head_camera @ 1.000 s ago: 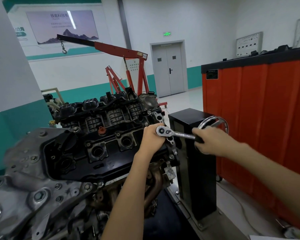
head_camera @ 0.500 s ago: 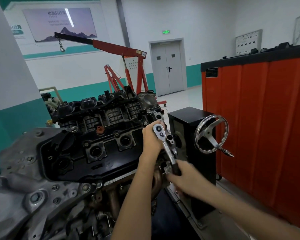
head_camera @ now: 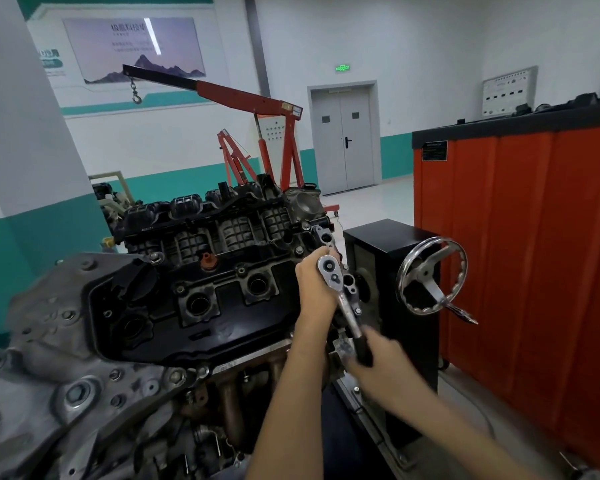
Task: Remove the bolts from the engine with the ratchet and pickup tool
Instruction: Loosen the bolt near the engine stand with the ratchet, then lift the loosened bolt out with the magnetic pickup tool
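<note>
Two hands on one tool: the right hand [head_camera: 378, 362] has its grip closed round the black handle end of the ratchet [head_camera: 347, 311], blurred but plainly holding. The left hand [head_camera: 314, 282] has its grip curled in behind the ratchet's round head, pinning it to the near right corner of the engine [head_camera: 201, 292]. The bolt is hidden under that head, so I can't say how far out it stands. The handle points down and back towards the person. To do this well, I'd say press the head square onto the bolt with the left so the socket can't ride off, and pull short, even arcs from the far end of the handle. Mind the handwheel [head_camera: 430, 275] just to the right on the black stand [head_camera: 388, 244], knuckles could catch it on a wide sweep. No pickup tool in sight, though it'll likely be wanted once the bolt runs loose
</note>
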A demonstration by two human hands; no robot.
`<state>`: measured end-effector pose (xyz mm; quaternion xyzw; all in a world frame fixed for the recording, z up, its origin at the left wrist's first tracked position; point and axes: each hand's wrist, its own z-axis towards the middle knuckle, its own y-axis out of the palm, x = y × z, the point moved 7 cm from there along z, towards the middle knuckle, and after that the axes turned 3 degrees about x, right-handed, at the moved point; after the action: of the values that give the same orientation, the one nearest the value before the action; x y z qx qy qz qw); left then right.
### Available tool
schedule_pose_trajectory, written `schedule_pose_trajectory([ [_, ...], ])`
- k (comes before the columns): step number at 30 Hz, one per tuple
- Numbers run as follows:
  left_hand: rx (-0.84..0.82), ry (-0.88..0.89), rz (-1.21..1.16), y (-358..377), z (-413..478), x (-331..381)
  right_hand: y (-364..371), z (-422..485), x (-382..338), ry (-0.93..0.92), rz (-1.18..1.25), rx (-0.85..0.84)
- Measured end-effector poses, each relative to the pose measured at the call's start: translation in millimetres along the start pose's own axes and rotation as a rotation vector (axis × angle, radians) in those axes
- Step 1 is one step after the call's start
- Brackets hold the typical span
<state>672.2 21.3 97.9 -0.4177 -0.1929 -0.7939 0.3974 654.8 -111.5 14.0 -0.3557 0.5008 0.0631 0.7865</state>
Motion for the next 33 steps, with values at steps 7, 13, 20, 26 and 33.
schedule_pose_trajectory([
  [7,0.012,0.1,0.18,-19.4,1.2,1.9,-19.6,7.2,-24.8,-0.063,0.278,0.19],
  [13,-0.04,0.168,0.321,-30.2,-0.5,-10.7,-36.1,12.4,-27.6,-0.134,0.253,0.187],
  [20,-0.034,0.195,0.386,-32.9,4.2,-9.1,-52.9,-6.3,-43.4,-0.231,0.227,0.173],
  [26,-0.007,0.306,0.395,-37.5,-1.2,26.0,-71.0,-24.5,-58.4,-0.23,0.355,0.177],
  [33,-0.176,0.657,0.507,-50.9,-44.0,124.5,-36.6,-49.1,-69.7,-0.06,0.762,-0.079],
])
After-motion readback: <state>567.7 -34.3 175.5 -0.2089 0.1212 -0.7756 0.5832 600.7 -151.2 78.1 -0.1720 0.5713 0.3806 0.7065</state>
